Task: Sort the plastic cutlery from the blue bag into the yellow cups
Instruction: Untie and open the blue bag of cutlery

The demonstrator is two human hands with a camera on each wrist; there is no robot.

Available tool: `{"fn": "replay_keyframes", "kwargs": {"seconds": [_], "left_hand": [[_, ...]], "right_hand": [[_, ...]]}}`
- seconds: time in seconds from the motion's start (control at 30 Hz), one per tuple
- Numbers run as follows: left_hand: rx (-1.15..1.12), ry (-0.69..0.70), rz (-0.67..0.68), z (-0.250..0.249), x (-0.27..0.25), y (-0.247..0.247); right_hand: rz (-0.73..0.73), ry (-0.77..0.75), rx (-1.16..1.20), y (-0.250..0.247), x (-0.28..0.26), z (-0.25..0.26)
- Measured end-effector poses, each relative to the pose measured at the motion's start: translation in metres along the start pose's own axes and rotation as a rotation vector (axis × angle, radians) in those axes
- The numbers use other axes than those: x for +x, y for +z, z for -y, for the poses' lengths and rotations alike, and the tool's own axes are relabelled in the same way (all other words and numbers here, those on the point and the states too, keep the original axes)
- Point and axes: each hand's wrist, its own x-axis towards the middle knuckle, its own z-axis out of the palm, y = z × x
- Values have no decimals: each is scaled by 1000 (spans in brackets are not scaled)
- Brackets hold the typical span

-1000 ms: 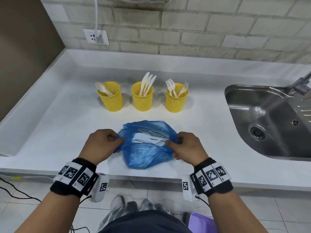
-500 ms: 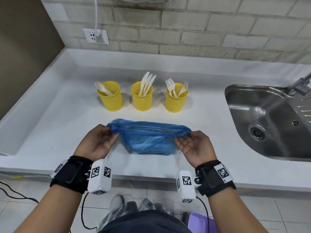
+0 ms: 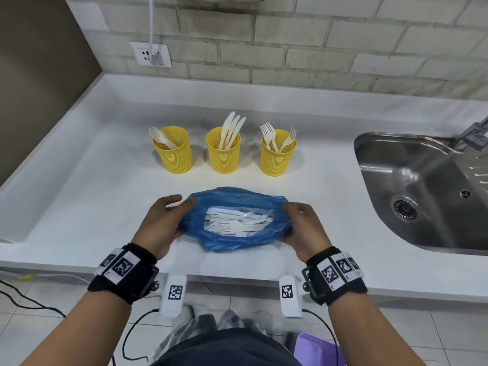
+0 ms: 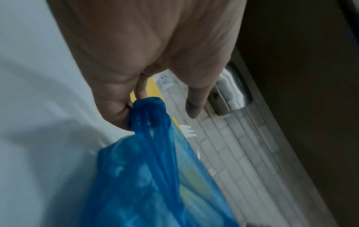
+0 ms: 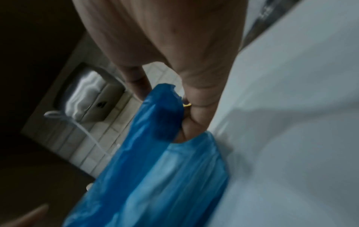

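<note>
A blue plastic bag (image 3: 232, 239) lies near the counter's front edge with its mouth spread wide. White plastic cutlery (image 3: 235, 223) lies in a heap inside it. My left hand (image 3: 163, 223) pinches the bag's left rim (image 4: 147, 110). My right hand (image 3: 303, 228) grips the right rim (image 5: 163, 107). Behind the bag stand three yellow mesh cups: the left cup (image 3: 175, 154) holds a spoon, the middle cup (image 3: 224, 154) holds knives, the right cup (image 3: 277, 157) holds forks.
A steel sink (image 3: 422, 191) is sunk into the white counter (image 3: 92, 196) at the right, with a tap (image 3: 472, 133) at its far corner. A wall socket (image 3: 150, 55) with a plugged-in cable sits on the brick wall behind.
Half a second ago both hands held the bag up with its mouth pulled into a flat line. Now the mouth is spread open and tilted toward me, showing the cutlery.
</note>
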Motion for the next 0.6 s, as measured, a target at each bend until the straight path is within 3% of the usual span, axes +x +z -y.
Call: {"fn": "replay_keyframes", "kwargs": {"seconds": [0.07, 0.13, 0.2, 0.23, 0.27, 0.33, 0.4, 0.5, 0.6], "left_hand": [[274, 146, -7, 0, -1, 3], [494, 287, -36, -1, -1, 8], [526, 337, -64, -4, 2, 11], [409, 304, -52, -7, 4, 11], [219, 223, -21, -9, 10, 10], [-195, 20, 66, -15, 20, 7], [-407, -138, 135, -20, 22, 6], [-400, -214, 179, -18, 22, 10], [-8, -123, 101, -19, 19, 11]], "right_hand": [[-88, -120, -267, 4, 1, 0], [-63, -301, -506, 6, 3, 1], [-40, -424, -673, 7, 7, 2], [-34, -444, -674, 6, 9, 4], [-21, -422, -587, 6, 11, 7], [56, -195, -183, 7, 14, 13], [91, 40, 127, 7, 17, 13], [-4, 89, 13, 9, 19, 11], [-43, -52, -390, 12, 16, 6]]}}
